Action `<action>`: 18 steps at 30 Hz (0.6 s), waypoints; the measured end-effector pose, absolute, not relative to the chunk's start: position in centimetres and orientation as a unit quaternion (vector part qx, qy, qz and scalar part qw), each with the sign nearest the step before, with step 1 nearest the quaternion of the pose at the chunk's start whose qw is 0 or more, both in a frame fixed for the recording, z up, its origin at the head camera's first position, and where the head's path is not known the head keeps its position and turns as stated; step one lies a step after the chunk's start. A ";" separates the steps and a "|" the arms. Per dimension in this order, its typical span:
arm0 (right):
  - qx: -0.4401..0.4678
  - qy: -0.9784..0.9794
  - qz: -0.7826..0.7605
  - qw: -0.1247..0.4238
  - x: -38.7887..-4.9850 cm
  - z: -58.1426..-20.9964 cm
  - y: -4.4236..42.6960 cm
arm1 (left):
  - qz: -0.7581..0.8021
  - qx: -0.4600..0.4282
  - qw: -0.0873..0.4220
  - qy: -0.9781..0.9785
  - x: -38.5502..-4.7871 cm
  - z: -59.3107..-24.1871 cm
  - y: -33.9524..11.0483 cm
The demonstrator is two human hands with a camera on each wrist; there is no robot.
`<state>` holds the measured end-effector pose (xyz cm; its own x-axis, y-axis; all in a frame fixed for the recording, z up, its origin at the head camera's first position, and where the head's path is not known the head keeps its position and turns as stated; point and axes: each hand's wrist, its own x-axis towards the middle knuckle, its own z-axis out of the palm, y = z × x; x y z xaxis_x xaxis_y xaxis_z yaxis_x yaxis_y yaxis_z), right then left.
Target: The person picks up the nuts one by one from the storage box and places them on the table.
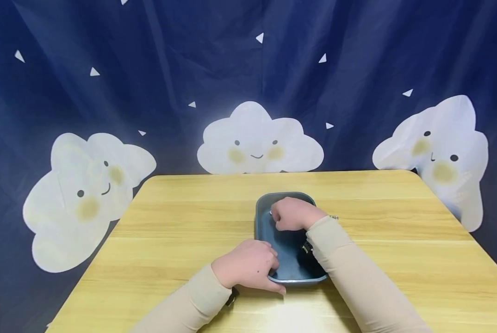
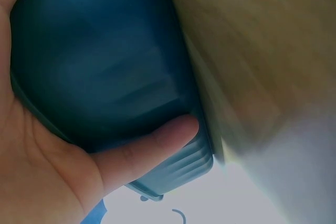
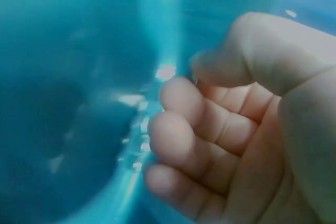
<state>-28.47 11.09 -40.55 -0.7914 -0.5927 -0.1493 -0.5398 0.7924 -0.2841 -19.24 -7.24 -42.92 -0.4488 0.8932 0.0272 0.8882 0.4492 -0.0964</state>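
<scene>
Box, head view: we see the dark blue-green box (image 1: 288, 249) standing on the wooden table (image 1: 190, 208), its open top towards us.
Left hand, head view: our left hand (image 1: 248, 264) grips the near left corner, fingers over the rim and thumb outside.
Right hand, head view: our right hand (image 1: 294, 213) is inside the box, near its far end, fingers curled in; a bracelet (image 1: 334, 217) shows by that wrist.
Wall, left wrist view: our thumb lies along the outer wall, which looks smooth with ribs lower down; we judge it stiff, light and rather slippery, probably plastic.
Best hold, left wrist view: we would take the rim at a corner, thumb outside, since the lip should resist sliding.
Glints, right wrist view: bright spots (image 3: 145, 125) lie beyond our fingertips; small objects or reflections, we cannot say.
Pinch, right wrist view: thumb and forefinger nearly meet; whether they have hold of anything, we cannot make out.
</scene>
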 end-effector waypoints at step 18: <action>-0.326 0.928 -0.165 0.069 -26.6 -36.7 13.4 | 0.024 -0.524 0.024 -0.851 -19.3 -42.8 -7.3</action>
<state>-26.61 13.38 -36.74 -0.7780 -0.6278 -0.0216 -0.5822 0.7335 -0.3507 -19.33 -7.25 -42.82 -0.4500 0.8929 0.0162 0.8906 0.4500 -0.0654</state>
